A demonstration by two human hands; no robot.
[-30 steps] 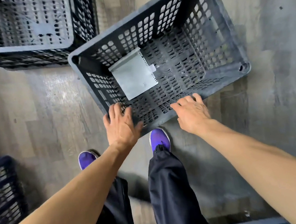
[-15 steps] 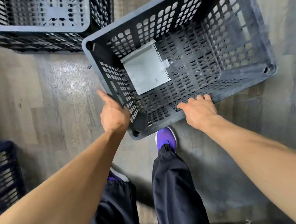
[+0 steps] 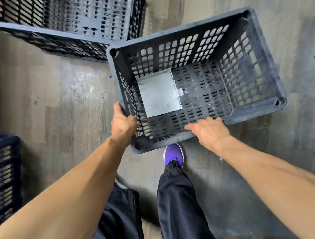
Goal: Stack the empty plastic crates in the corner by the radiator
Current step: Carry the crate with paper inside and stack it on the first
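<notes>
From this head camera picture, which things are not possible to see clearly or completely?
- Second crate, head view: cut off by the top and left edges.
- Third crate: cut off by the left edge and blurred.
- Left hand fingers: hidden behind the wall of the crate, so the grip is uncertain.
- Left shoe: almost fully hidden by the left leg.
- Radiator and corner: outside the frame.
- Pale sheet: material unclear.

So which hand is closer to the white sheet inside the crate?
Left. The left hand grips the crate's short side wall, just beside the white sheet. The right hand holds the near rim, farther from the sheet's corner.
</notes>
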